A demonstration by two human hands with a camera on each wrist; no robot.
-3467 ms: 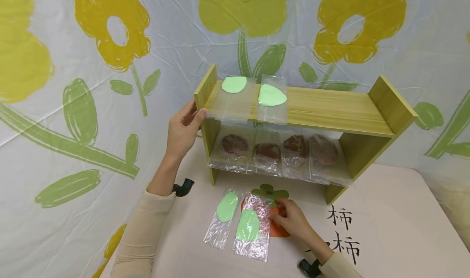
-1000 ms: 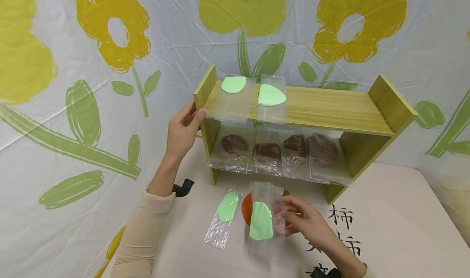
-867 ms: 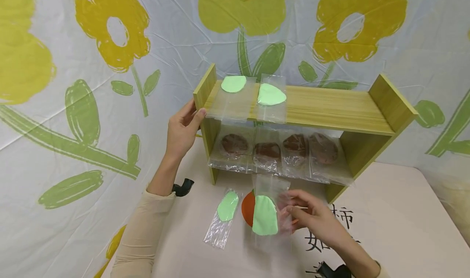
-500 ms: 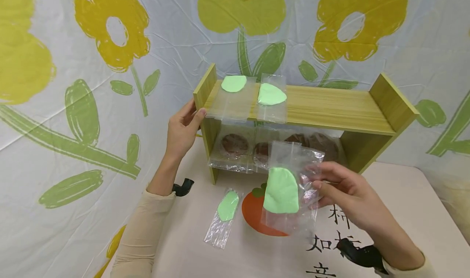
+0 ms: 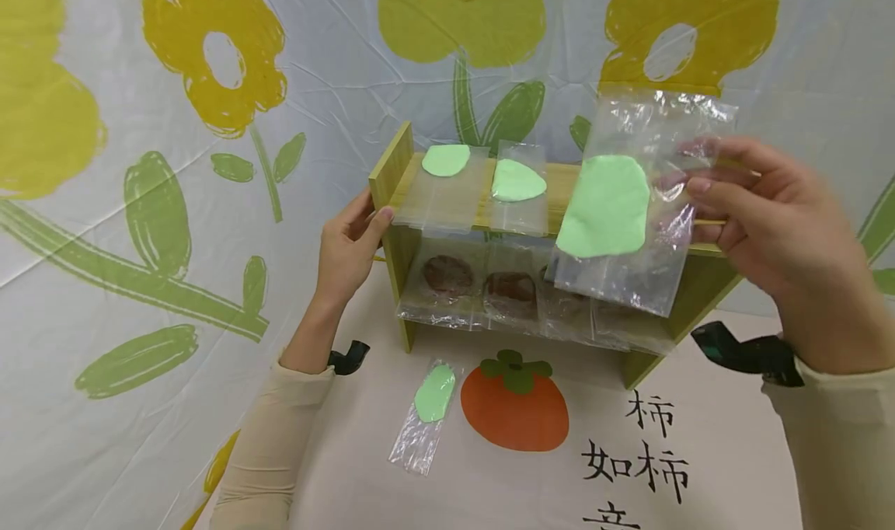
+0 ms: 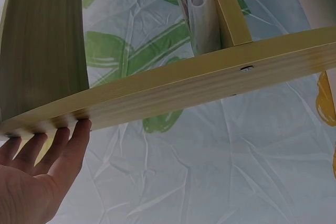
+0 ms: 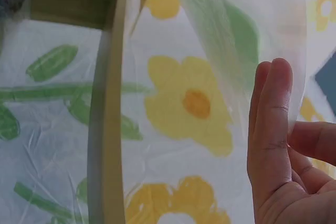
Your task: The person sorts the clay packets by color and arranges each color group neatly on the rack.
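My right hand (image 5: 790,219) pinches the edge of a clear plastic bag (image 5: 629,277) holding a flat light-green piece (image 5: 607,207). The bag hangs in front of the right half of a small wooden shelf (image 5: 388,169), above its lower bags. In the right wrist view, the clear bag (image 7: 210,30) passes between thumb and fingers. My left hand (image 5: 346,246) holds the shelf's left side panel, thumb at the front edge; its fingertips (image 6: 81,127) touch the outer face in the left wrist view. Two bags with green pieces (image 5: 446,160) (image 5: 517,180) lie on the top board.
Several bags with dark reddish-brown round pieces (image 5: 447,276) stand on the lower board, partly covered by the held bag. Another bagged green piece (image 5: 435,392) lies on the table, left of a printed persimmon (image 5: 516,406). A flowered cloth (image 5: 336,33) hangs behind.
My right hand has picked up the right-hand bag from the table and raised it up and rightward to the top board's height. The left hand stays on the shelf.
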